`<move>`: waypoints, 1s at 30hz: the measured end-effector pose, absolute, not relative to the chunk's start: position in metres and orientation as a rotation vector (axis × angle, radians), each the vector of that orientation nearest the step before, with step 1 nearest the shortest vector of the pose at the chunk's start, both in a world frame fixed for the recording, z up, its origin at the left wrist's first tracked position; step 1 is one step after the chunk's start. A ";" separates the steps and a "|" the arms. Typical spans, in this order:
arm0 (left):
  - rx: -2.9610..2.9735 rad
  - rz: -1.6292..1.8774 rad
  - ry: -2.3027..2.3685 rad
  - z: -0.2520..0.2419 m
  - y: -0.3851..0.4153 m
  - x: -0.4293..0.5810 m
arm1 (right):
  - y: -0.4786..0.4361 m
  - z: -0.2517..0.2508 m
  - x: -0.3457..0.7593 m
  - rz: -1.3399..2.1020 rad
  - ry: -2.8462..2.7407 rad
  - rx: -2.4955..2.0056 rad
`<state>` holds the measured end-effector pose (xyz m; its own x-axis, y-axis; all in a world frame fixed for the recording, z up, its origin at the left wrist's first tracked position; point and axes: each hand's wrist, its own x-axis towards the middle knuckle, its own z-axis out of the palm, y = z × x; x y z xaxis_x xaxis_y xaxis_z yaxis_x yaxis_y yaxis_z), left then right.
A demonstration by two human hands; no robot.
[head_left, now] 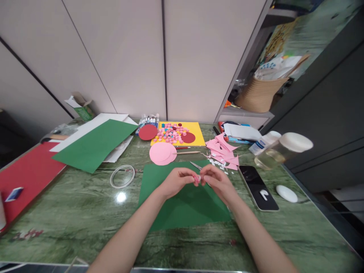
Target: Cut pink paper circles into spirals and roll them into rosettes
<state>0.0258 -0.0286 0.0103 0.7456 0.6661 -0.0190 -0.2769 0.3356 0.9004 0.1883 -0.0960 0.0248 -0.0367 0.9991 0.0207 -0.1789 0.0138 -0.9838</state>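
Note:
Both my hands meet above a green paper sheet (182, 204) in the middle of the table. My left hand (178, 181) and my right hand (217, 182) pinch a small pink paper piece (196, 179) between their fingertips. Just behind them lie scissors (196, 165), a pink paper circle (162, 153) and a wooden stick (187, 152). Farther back, a yellow sheet (199, 136) carries several small pink rolled pieces (170, 133) and dark red circles (148, 132).
Pink paper scraps (223, 149) lie right of the circle. A phone (258, 187), a white oval object (286, 193) and a jar (281, 149) stand at the right. A tape ring (123, 176), a green sheet (95, 144) and red sheet (25, 174) lie left.

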 end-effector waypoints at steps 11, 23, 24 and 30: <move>1.064 0.628 0.424 0.011 -0.029 0.026 | -0.097 0.020 0.187 1.222 -1.163 -1.081; 1.023 0.618 0.422 0.010 -0.031 0.027 | -0.096 0.020 0.183 1.238 -1.176 -1.015; 1.009 0.619 0.414 0.009 -0.032 0.027 | -0.096 0.019 0.183 1.236 -1.175 -1.007; 0.935 0.610 0.364 0.007 -0.034 0.027 | -0.094 0.012 0.182 1.265 -1.144 -0.972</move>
<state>0.0269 -0.0341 0.0074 0.7754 0.6307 -0.0326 -0.3274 0.4457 0.8332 0.1823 -0.0944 0.0119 -0.0437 0.9943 0.0973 -0.1965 0.0870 -0.9766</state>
